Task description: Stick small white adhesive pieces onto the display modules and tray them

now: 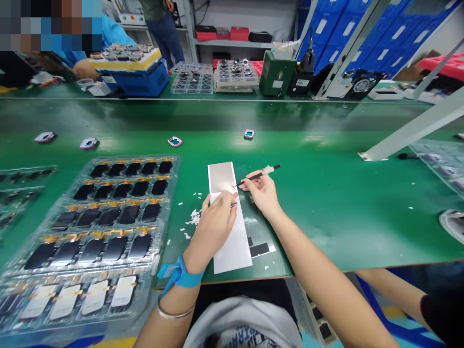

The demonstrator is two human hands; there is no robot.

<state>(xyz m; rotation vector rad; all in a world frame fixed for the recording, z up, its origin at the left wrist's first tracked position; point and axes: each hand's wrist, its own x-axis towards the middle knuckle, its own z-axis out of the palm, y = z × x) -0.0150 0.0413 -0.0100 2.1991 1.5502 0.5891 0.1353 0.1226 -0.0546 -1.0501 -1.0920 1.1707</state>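
A long white strip of backing paper (232,241) lies on the green mat, its far end (220,176) grey and shiny. My left hand (215,222) rests on the strip with fingers curled in a pinch at a small piece near the strip's middle; what it pinches is too small to name. My right hand (261,191) holds black tweezers (259,174) with white tape wound round the handle, their tip touching the strip just beyond my left fingers. A blue wrist strap (179,275) and a thin bangle sit on my left wrist.
A clear tray (108,227) of several dark oval parts sits at left, with more trays beyond it. White paper scraps (194,217) lie beside the strip. Small pink-framed parts (174,141) dot the far mat. A slanted metal post (409,133) stands right. A person's hand (85,70) works far left.
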